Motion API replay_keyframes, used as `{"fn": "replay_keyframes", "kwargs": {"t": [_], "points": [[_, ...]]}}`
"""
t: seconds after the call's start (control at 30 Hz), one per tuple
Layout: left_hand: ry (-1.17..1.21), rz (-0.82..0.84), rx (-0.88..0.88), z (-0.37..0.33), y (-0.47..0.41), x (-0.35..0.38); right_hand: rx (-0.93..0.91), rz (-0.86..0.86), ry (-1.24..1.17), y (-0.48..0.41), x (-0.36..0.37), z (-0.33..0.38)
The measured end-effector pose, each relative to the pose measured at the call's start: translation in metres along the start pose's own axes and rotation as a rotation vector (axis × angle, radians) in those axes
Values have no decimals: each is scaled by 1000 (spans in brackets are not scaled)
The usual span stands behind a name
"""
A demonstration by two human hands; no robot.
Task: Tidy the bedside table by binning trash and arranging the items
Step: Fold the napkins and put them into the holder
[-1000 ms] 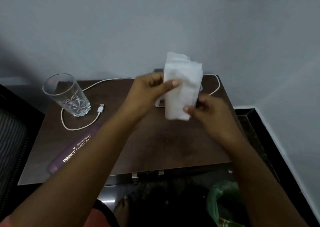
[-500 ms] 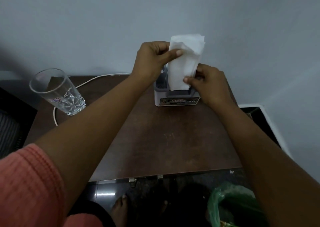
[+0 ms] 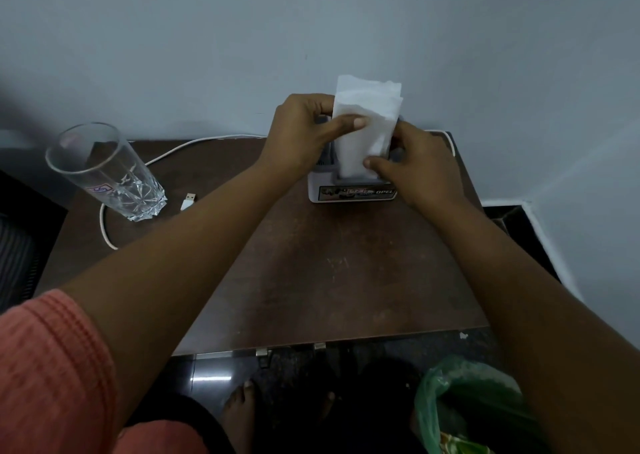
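Note:
A folded stack of white tissues [image 3: 367, 121] stands upright with its lower end inside the slot of a small grey-and-white holder [image 3: 351, 193] at the back of the brown bedside table [image 3: 329, 280]. My left hand [image 3: 304, 131] pinches the stack's left edge between thumb and fingers. On the other side, my right hand [image 3: 415, 166] pinches its lower right part, just above the holder. The holder's back is hidden behind both hands.
A tall empty glass [image 3: 104, 173] stands at the table's back left. A white USB cable [image 3: 187, 202] loops around it and runs along the wall. A green plastic bag [image 3: 464, 408] sits on the dark floor at the lower right.
Both hands carried the tissues from above the table's middle back to the holder and lowered the stack into its slot. The view shifted, so the purple case at the left front is out of sight.

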State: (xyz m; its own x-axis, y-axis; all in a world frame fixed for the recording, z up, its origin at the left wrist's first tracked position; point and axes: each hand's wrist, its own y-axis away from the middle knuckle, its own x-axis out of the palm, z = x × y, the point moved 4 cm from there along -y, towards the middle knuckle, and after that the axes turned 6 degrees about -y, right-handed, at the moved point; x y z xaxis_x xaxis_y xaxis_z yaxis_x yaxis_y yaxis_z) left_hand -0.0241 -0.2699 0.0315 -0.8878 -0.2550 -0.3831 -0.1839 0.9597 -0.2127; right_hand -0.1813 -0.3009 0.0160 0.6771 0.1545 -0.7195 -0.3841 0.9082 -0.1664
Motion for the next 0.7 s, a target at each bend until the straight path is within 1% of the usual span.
{"fn": "replay_keyframes", "kwargs": {"t": [0.13, 0.27, 0.3, 0.47, 0.6, 0.7], "points": [[-106, 33, -13, 1, -4, 4, 18, 39, 18, -2, 2, -2], [-150, -10, -41, 2, -2, -1, 71, -23, -240, -2, -3, -5], [-156, -15, -49, 4, -2, -2, 75, -27, -251, -1, -3, -6], [-247, -22, -66, 19, 6, -3, 44, -17, -144, 1, 3, -7], [-296, -91, -53, 27, 8, -6, 75, -25, -259, -3, 0, -8], [-336, -97, -44, 25, 7, -4, 86, -41, -249, -3, 1, -9]]}}
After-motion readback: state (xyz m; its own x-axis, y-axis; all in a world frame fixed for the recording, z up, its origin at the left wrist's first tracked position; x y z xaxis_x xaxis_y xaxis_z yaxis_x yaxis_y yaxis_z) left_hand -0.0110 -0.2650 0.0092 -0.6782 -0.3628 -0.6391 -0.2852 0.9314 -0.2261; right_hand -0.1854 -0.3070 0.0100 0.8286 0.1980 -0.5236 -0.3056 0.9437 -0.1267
